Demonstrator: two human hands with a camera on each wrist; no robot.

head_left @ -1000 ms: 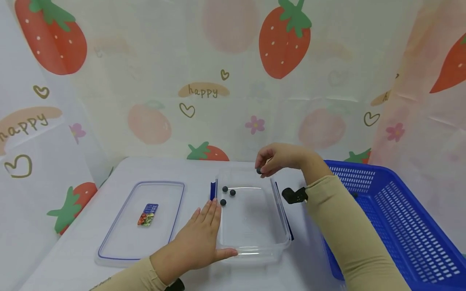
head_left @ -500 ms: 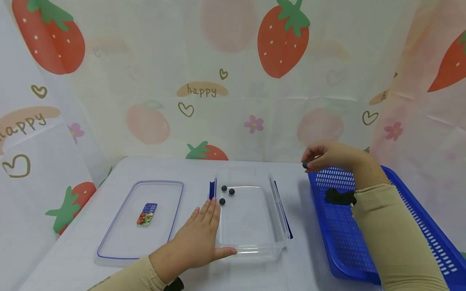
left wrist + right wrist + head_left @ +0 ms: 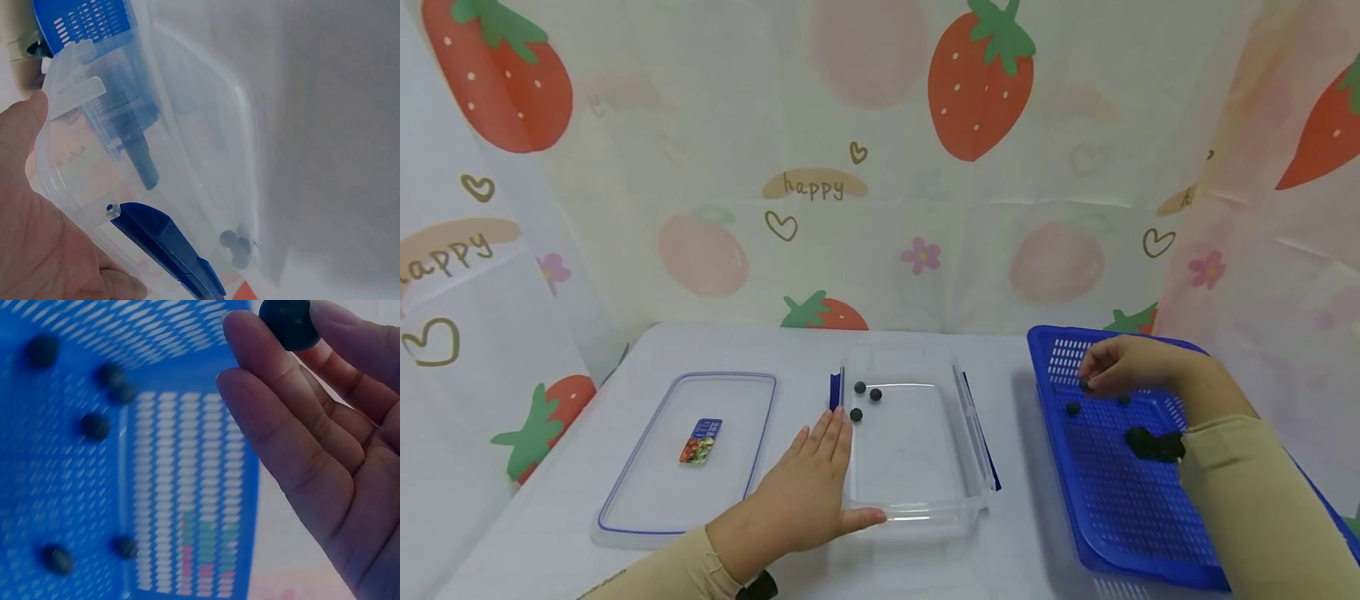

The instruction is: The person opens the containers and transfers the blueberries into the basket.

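Note:
My right hand (image 3: 1131,367) is over the back of the blue basket (image 3: 1067,492), pinching a dark ball (image 3: 292,324) between thumb and fingers. Several more dark balls, such as one (image 3: 95,427) in the right wrist view, lie in the basket. With fingers straight, my left hand (image 3: 808,492) rests against the left side of the clear container (image 3: 925,512). Inside that container, near its back left, are three dark balls (image 3: 876,395); the left wrist view shows them (image 3: 236,247) through the plastic beside a blue side clip (image 3: 162,240).
A clear lid with a blue rim (image 3: 772,400) and a colourful label (image 3: 701,442) lies flat at the left of the white table (image 3: 1022,542). Behind the table hangs a cloth (image 3: 887,267) printed with strawberries.
The right hand has moved right, from above the clear container to over the blue basket, still pinching the ball. The basket has shifted left. My left hand stays against the container.

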